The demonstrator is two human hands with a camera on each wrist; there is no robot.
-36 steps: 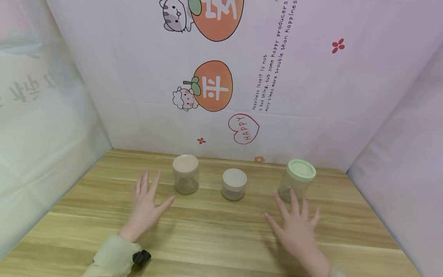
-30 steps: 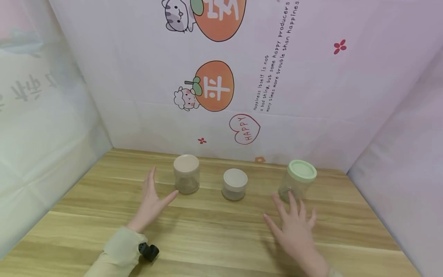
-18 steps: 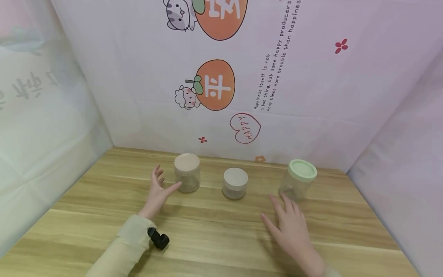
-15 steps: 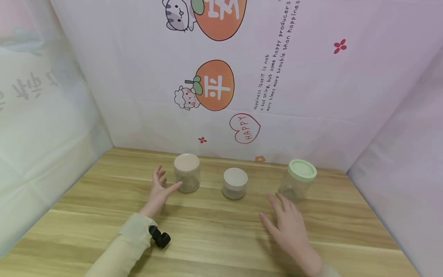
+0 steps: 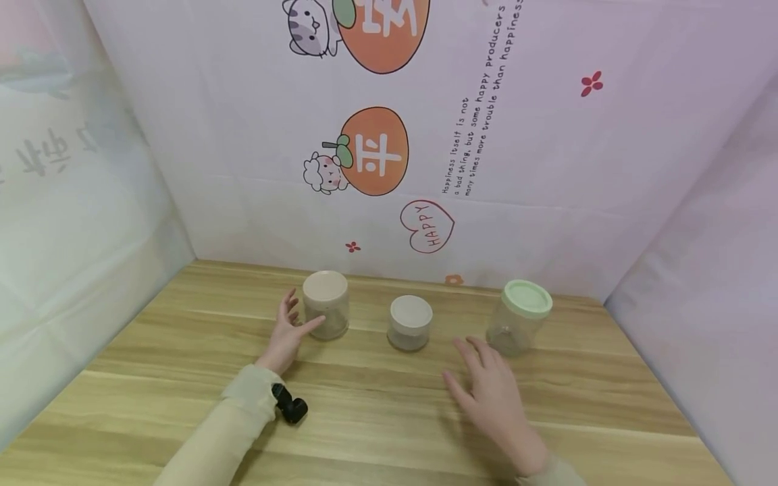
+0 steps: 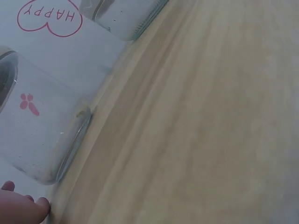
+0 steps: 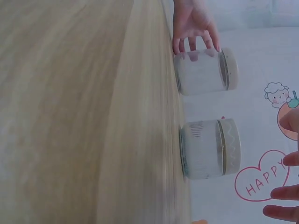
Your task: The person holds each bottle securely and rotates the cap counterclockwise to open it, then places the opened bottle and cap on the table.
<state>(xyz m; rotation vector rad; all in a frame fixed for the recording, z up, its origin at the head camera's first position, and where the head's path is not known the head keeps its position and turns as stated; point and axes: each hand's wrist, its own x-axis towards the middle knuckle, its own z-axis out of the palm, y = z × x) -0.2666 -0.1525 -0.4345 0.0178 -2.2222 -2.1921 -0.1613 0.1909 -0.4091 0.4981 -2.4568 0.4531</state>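
Note:
Three lidded clear jars stand upright in a row on the table. At the left is a jar with a beige-pink lid (image 5: 327, 304); my left hand (image 5: 287, 337) is beside it, thumb across its front and fingers at its left side. In the right wrist view, those fingers lie against or very close to the jar's wall (image 7: 201, 77); contact is hard to tell. A shorter jar with a white lid (image 5: 410, 322) is in the middle. My right hand (image 5: 492, 395), fingers extended and holding nothing, hovers in front of the green-lidded jar (image 5: 519, 317) at the right.
The wood-grain table (image 5: 365, 425) reaches back to a white printed cloth (image 5: 243, 135). More cloth hangs at the left and right sides. A small black device (image 5: 290, 405) sits on my left cuff.
My left hand has moved right and forward to the beige-pink-lidded jar, its fingers bending slightly. My right hand has drifted left, its fingers coming closer together. The jars have stayed in place.

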